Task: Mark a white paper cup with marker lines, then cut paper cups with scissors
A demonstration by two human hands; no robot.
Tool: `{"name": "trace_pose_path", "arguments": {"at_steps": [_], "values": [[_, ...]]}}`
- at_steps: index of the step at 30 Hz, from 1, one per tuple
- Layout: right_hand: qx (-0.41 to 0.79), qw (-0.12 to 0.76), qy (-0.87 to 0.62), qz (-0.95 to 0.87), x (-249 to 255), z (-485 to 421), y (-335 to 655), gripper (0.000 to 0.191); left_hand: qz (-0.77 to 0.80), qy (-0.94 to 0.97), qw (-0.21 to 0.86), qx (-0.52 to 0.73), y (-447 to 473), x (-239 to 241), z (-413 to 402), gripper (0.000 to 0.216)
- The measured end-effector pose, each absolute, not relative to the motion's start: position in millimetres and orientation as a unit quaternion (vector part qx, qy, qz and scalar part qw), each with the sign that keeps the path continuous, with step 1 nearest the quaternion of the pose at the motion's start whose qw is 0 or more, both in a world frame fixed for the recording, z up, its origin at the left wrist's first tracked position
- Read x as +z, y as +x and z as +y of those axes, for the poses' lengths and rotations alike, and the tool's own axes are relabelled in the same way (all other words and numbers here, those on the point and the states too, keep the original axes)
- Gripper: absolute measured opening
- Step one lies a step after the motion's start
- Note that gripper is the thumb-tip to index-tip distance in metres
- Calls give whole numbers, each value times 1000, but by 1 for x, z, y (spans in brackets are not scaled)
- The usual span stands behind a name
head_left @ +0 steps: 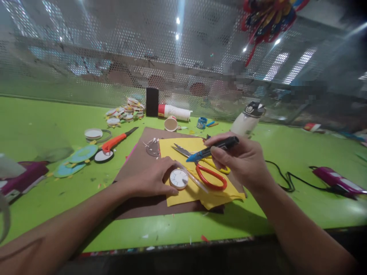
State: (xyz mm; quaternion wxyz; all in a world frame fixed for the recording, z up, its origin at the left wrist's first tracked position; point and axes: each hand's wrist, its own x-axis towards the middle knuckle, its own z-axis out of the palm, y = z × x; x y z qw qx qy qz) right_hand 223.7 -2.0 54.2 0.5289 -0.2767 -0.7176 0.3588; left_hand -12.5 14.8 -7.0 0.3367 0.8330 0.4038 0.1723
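Note:
My left hand presses a small white round disc onto a yellow sheet, fingers curled round the disc's edge. My right hand grips a black and blue pen, its blue tip pointing left and down toward the sheet. Scissors with one red and one yellow handle lie on the yellow sheet between the hands. The yellow sheet rests on a brown board on the green table.
An orange utility knife, round paper cut-outs and a stack of discs lie to the left. A black box, a paper cup, a white bottle, a black cable and purple tools are also there. A perforated screen stands behind.

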Motion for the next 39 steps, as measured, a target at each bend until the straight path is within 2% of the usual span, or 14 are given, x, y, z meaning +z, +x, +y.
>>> {"name": "trace_pose_path", "arguments": {"at_steps": [7,15,21,29,33,39], "values": [[433,497,-291,-693,38,-2,233,14,428,813,355,169,-11,-4,12,52],[404,460,-370,-699,33,-4,232,28,419,816,360,172,-9,-5,12,51],[434,480,-361,-672,20,0,221,25,416,825,344,170,-9,-7,12,44],[368,488,-424,-668,22,-7,213,22,436,830,311,154,-5,-4,11,31],[282,489,-453,-689,33,-16,208,14,417,830,330,169,-6,-6,11,36],[252,477,-462,-704,35,-23,206,14,422,825,326,188,-7,-14,13,37]]}}
